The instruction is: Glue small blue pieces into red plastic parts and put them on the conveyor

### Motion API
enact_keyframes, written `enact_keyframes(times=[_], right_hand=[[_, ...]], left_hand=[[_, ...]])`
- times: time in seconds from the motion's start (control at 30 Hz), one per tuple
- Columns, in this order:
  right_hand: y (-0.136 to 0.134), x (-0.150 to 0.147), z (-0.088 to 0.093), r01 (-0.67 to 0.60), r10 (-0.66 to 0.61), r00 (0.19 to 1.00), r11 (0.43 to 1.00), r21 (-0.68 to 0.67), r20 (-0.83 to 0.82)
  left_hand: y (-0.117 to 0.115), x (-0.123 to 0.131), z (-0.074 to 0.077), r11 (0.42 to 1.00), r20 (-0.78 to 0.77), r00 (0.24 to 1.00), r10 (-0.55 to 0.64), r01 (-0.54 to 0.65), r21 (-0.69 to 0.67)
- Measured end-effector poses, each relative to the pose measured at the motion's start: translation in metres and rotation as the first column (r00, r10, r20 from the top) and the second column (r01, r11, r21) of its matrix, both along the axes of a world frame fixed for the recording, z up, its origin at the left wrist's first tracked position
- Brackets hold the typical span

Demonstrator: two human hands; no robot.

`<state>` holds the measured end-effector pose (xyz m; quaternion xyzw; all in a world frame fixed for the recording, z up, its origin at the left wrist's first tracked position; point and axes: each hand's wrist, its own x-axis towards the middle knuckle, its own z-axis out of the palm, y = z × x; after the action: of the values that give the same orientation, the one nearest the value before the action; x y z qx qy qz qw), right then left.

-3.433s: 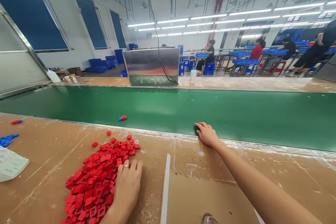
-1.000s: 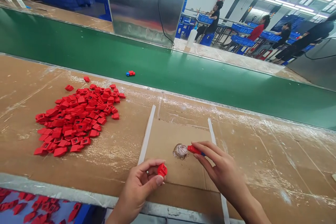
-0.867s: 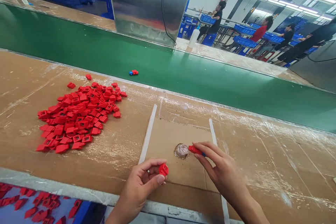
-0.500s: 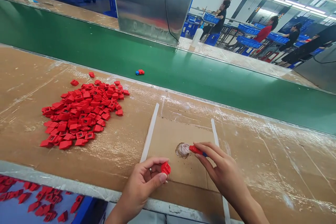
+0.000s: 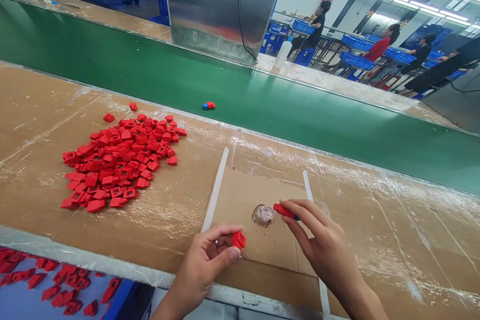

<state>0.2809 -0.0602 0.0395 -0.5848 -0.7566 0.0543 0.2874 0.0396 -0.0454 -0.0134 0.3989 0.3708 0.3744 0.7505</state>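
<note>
Between the thumb and fingers of my left hand [image 5: 210, 260] is a small red hollow block [image 5: 238, 240], its opening turned toward the camera. My right hand [image 5: 322, 240] pinches a red and blue piece [image 5: 284, 210], its red end pointing left. That end is just right of a small round clear dish [image 5: 264, 214], apart from it. The dish sits on a cardboard sheet [image 5: 240, 190] with dark specks around it. To the left lies a heap of red blocks [image 5: 120, 160] on the table.
A green conveyor belt [image 5: 318, 115] crosses behind the table, carrying a red and blue piece [image 5: 209, 105]. At the lower left is a blue bin [image 5: 33, 305] with red blocks. Beyond stand a metal panel [image 5: 221, 10] and a white bottle [image 5: 283, 53]; several people sit farther back.
My right hand has drawn its piece slightly right, away from the dish. The piece on the belt has shifted a little right. My left hand still holds the red block.
</note>
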Motion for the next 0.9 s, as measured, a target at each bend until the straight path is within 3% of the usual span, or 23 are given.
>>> enact_keyframes(times=[0.23, 0.37, 0.63, 0.9], right_hand=[[0.003, 0.001, 0.005, 0.044, -0.041, 0.997, 0.998, 0.046, -0.064], [-0.006, -0.009, 0.005, 0.061, -0.061, 0.987, 0.998, -0.007, -0.15], [-0.041, -0.059, -0.022, 0.012, -0.055, 0.906, 0.994, -0.104, -0.421], [-0.045, -0.065, -0.033, 0.032, -0.107, 0.861, 0.987, -0.157, -0.496]], left_hand=[[-0.001, -0.001, -0.001, 1.0, 0.066, 0.998, -0.022, 0.022, -0.001], [0.0, 0.001, 0.0, 0.999, 0.093, 0.995, -0.025, 0.028, -0.027], [0.0, 0.0, -0.001, 0.998, 0.087, 0.995, -0.052, 0.054, -0.026], [0.001, 0.002, 0.007, 0.997, 0.121, 0.991, -0.058, 0.063, -0.037]])
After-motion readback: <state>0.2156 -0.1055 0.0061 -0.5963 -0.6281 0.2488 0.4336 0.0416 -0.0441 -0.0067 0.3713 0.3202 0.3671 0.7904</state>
